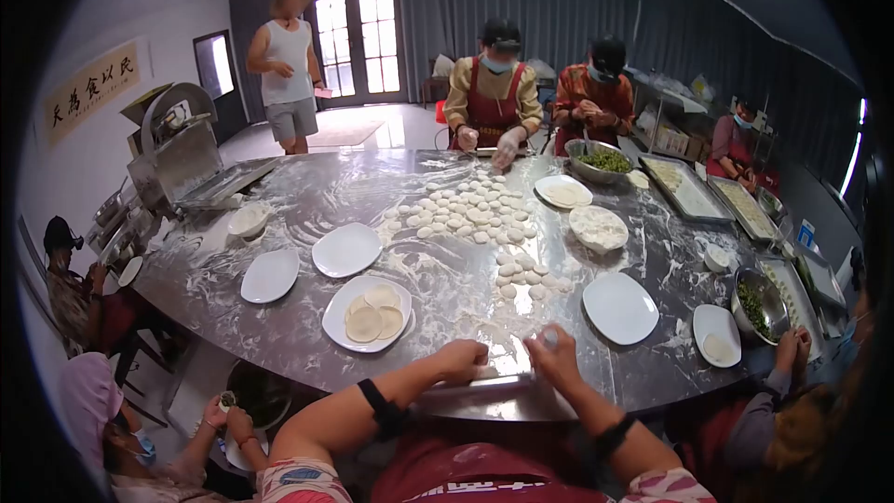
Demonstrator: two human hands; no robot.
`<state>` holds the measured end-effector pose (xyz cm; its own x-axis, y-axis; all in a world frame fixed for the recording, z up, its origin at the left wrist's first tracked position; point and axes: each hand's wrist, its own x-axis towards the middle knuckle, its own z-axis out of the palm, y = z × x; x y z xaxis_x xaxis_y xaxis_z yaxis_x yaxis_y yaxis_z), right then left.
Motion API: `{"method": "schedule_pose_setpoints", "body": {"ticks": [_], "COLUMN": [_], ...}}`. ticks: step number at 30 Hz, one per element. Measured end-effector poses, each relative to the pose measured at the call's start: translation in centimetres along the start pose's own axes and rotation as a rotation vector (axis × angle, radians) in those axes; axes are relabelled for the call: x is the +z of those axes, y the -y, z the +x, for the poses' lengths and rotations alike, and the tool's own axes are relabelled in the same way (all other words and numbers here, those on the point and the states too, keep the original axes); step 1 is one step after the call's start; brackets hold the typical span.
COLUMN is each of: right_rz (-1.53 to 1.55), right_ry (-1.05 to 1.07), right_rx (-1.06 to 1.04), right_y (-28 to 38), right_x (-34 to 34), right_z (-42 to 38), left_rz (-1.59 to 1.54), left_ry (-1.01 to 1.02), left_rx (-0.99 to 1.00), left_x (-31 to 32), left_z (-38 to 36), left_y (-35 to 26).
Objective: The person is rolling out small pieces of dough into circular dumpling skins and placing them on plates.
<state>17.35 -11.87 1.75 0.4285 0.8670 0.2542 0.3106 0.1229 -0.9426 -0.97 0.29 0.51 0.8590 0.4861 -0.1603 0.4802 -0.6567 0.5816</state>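
My left hand (463, 360) is closed, knuckles up, low over a shiny flat metal piece (494, 399) at the table's near edge. To its right, my right hand (556, 357) is also closed, its fingers curled inward beside a pale patch. What either hand grips is too small or hidden to make out. Just beyond them lies a small group of flattened dough pieces (523, 276). Left of my hands, a white plate (330, 335) holds several round dough wrappers (374, 315). A bare white plate (621, 308) stands to the right.
Many dough pieces (466, 211) cover the floury metal table (279, 335). Farther right are a flour bowl (598, 228), a bowl of green filling (761, 303) and trays (687, 188). Co-workers (494, 93) work around the table. A machine (177, 144) stands at the left.
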Motion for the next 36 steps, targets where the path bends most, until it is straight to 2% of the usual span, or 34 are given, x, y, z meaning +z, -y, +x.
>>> {"method": "schedule_pose_setpoints", "body": {"ticks": [2,3,5,6,7,9,10,13,15,17,20,21,22,23,27,28,30,31,32,33,35,36], "right_rz": [-0.013,0.084,-0.056,-0.024,0.004,0.113,0.069,-0.049,0.055,-0.084,-0.008,0.145,0.044,-0.054,-0.077,-0.050,0.021,0.062,0.096,0.131,0.072,0.006], "right_ry": [0.010,0.032,0.050,0.030,0.009,0.044,0.026,-0.015,0.028,0.032,0.046,0.052,0.031,0.010,-0.011,-0.005,0.020,0.032,0.026,0.014,-0.018,-0.020], "right_rx": [-0.017,-0.048,-0.033,-0.024,-0.015,0.019,0.011,-0.029,-0.015,0.012,0.013,0.077,-0.001,-0.068,-0.076,-0.065,-0.016,0.015,0.070,0.133,0.044,-0.021], "right_y": [-0.1,-0.5,-1.0,-0.8,-0.8,-0.9,-0.9,-0.1,-0.4,0.1,-0.6,-0.1,-0.3,-0.6,-0.7,-1.6,-2.4,-1.5,-0.5,0.3,-0.4,-0.5], "right_x": [0.9,1.4,0.8,0.4,-0.2,-0.9,-0.8,0.6,1.5,0.7,-0.9,-1.0,-0.9,-0.8,1.3,1.2,0.5,-0.1,-0.7,-1.0,-1.1,-0.7], "right_z": [2.5,3.3,2.9,1.7,0.1,-1.9,-1.5,1.5,3.3,2.6,-1.3,-2.4,-1.9,-1.4,3.3,3.9,2.2,0.6,-1.4,-3.2,-3.4,-2.0], "left_rz": [0.155,0.093,-0.027,0.001,0.082,-0.078,-0.231,-0.033,-0.033,-0.129,-0.093,-0.099,-0.206,-0.157,0.041,0.001,0.013,0.036,-0.047,-0.206,-0.375,-0.240], "left_ry": [-0.043,-0.033,-0.028,0.043,-0.054,-0.044,0.014,-0.029,-0.020,0.000,0.000,-0.003,0.028,0.017,-0.063,-0.069,0.064,0.013,0.019,0.025,0.078,0.084], "left_rx": [-0.061,-0.028,0.037,0.050,0.183,0.072,-0.019,-0.031,-0.017,0.013,0.008,-0.014,-0.023,-0.026,-0.039,-0.024,-0.073,-0.059,-0.055,-0.132,-0.129,-0.069], "left_x": [-0.1,0.2,0.0,-0.5,0.7,0.5,0.4,0.1,0.0,-0.5,-0.2,-0.2,0.0,0.4,0.1,0.5,-0.7,0.8,0.9,1.2,0.8,0.0], "left_z": [0.6,0.8,1.2,0.9,1.6,0.9,0.3,0.3,1.0,0.7,0.6,0.4,0.2,0.1,1.3,1.9,1.1,2.3,2.2,1.7,0.5,0.1], "left_y": [-1.1,-1.1,-0.6,-0.8,1.4,1.8,1.6,0.3,0.0,-0.9,0.4,0.9,1.3,1.3,-0.2,0.1,-1.5,1.0,1.8,2.2,1.9,1.0]}}
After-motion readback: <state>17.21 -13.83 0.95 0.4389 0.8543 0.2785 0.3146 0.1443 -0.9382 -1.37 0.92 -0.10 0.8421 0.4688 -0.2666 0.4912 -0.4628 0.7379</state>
